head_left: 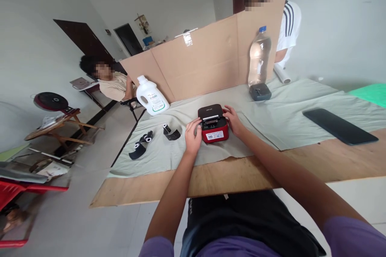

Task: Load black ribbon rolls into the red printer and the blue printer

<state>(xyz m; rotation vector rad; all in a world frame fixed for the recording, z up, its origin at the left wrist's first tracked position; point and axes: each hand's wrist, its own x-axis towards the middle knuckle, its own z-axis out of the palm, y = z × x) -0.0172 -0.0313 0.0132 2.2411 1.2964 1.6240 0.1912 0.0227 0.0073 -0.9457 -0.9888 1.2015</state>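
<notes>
A small red and black thermal printer (214, 134) rests on the cloth in front of me, with a white label on its near side. Its black lid looks slightly raised, and a pale strip shows at the lid's front edge. My left hand (193, 134) grips the printer's left side, fingers bent over the top edge. On the opposite side, my right hand (233, 121) holds it near the lid, fingers curled at the edge. Left of the printer lie a small paper roll with a dark loose end (171, 133) and several more black-and-white rolls (141, 145).
Behind stand a white jug (152, 98), a cardboard partition (202, 64) and a large clear bottle (259, 58) on a dark base (260, 92). A dark flat slab (339, 126) lies at right. Two people sit beyond the partition. The bare wooden edge (217, 174) is closest to me.
</notes>
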